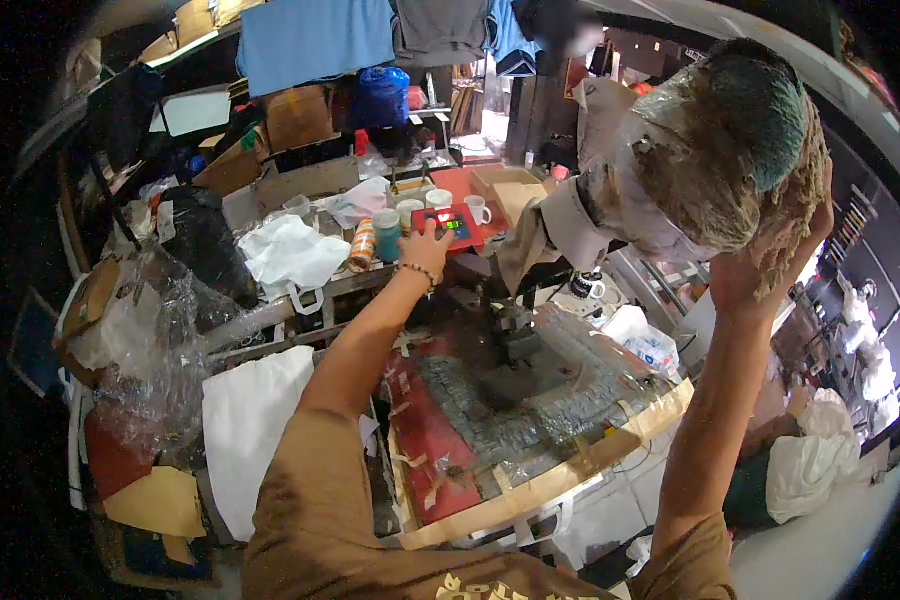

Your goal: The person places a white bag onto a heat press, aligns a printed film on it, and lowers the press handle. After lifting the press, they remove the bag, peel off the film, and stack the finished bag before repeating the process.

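Observation:
My left hand [426,246] reaches forward, its fingers extended onto a red control box [473,236] with a lit green digital display. A beaded bracelet [422,272] circles that wrist. On the upper right, my right hand [785,238] is raised against a bulky bundle [705,150] wrapped in clear plastic and frayed brown cloth, with a green end. The hand appears to grip it, though the bundle hides most of its fingers. Below lies a flat press bed [440,440], red at the left and covered with worn grey material, with brown tape along its front edge.
Beside the control box stand a white mug [478,210], a teal jar [387,236] and an orange-striped can [363,246]. White cloth bags [292,250] and crumpled clear plastic [175,350] lie at the left. Blue garments [310,45] hang at the back.

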The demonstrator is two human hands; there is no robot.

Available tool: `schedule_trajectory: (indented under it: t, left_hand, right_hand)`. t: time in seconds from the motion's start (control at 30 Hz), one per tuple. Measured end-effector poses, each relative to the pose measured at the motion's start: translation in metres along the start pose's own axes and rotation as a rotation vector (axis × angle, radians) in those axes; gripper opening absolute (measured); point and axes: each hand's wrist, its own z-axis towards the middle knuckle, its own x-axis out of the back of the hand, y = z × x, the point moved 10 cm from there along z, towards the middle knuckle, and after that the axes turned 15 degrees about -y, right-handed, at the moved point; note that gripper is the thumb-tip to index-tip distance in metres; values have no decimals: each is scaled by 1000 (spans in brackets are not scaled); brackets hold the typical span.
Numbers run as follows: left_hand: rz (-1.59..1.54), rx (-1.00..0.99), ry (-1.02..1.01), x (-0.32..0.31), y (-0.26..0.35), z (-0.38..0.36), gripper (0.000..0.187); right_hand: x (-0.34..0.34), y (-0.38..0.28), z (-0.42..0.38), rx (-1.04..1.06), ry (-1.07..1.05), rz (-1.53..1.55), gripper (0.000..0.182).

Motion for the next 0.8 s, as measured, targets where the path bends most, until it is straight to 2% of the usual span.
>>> schedule_trajectory:
  t: [0.07, 0.1, 0.17, 0.2, 0.27, 0.4, 0.47, 0.5, 0.57, 0.67, 0.73, 0.8]
  left_hand:
    - [59, 5, -33, 4, -1, 8, 92]
    - [57, 11, -29, 5, -4, 8, 92]
    - [128, -17, 9, 10, 1, 1, 70]
    - [128, -16, 10, 9, 1, 1, 70]
    - [-7, -6, 2, 2, -5, 7, 45]
    - [62, -19, 95, -3, -4, 5, 37]
    - [81, -29, 229, 9, -2, -3, 31]
    - [84, -31, 230, 11, -2, -1, 31]
    - [115, -52, 104, 5, 2, -1, 35]
    - [112, -28, 123, 5, 2, 1, 38]
    - [126, -38, 129, 4, 3, 1, 38]
    - [144, -52, 137, 3, 5, -2, 39]
  right_hand:
    - [-11, -4, 4, 4, -11, -9, 77]
    - [-13, 0, 6, -47, 39, 50, 70]
    - [-22, -2, 9, -156, 148, 162, 60]
    - [-26, -1, 8, -210, 201, 217, 58]
    - [-24, 3, 7, -261, 251, 272, 59]
    - [-8, 6, 1, -224, 267, 237, 53]
    - [-13, 1, 0, -184, 228, 197, 53]
    - [-14, -1, 1, -168, 216, 181, 52]
    - [-19, -3, 1, -153, 186, 151, 52]
    - [-21, -3, 0, -152, 159, 129, 52]
    - [-6, 4, -9, -132, 348, 210, 52]
    - [-14, -2, -6, -118, 275, 178, 51]
